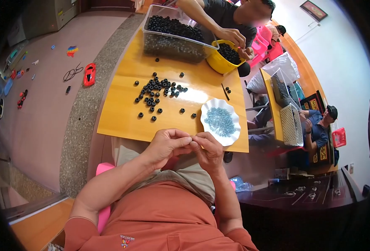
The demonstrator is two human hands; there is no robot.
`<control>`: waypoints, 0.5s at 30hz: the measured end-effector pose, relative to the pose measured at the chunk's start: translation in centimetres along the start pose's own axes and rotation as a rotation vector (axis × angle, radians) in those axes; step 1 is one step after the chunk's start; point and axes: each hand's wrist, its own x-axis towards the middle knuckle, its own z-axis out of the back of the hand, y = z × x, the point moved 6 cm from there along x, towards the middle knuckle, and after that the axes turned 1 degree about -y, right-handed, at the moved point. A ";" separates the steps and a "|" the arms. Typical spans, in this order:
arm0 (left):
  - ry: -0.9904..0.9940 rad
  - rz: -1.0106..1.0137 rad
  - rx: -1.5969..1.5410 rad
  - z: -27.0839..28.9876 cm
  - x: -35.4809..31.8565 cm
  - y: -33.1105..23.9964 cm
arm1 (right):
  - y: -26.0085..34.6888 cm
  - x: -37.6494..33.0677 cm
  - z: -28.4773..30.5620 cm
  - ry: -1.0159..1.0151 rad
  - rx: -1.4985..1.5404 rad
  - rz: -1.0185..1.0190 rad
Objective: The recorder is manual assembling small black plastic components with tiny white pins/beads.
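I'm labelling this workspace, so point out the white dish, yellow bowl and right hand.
White dish (219, 103): head view, far scalloped rim.
Yellow bowl (217, 63): head view, outer wall.
Right hand (210, 153): head view, back of the hand.

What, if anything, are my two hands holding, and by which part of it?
It cannot be told: the left hand and right hand come together at the fingertips, which hide anything small between them.

Pinch: left hand (167, 145), right hand (210, 150), fingertips together; anything between too small to tell
Scalloped white plate (204, 120): pale-blue beads (220, 121), beside right hand
Wooden table (120, 121): loose black beads (153, 119)
Yellow bucket (217, 63): co-worker's hands (233, 37) above
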 end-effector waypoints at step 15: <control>-0.012 -0.037 -0.004 0.1 0.0 -0.3 | 0.1 -0.5 -0.3 -0.070 -0.018 0.052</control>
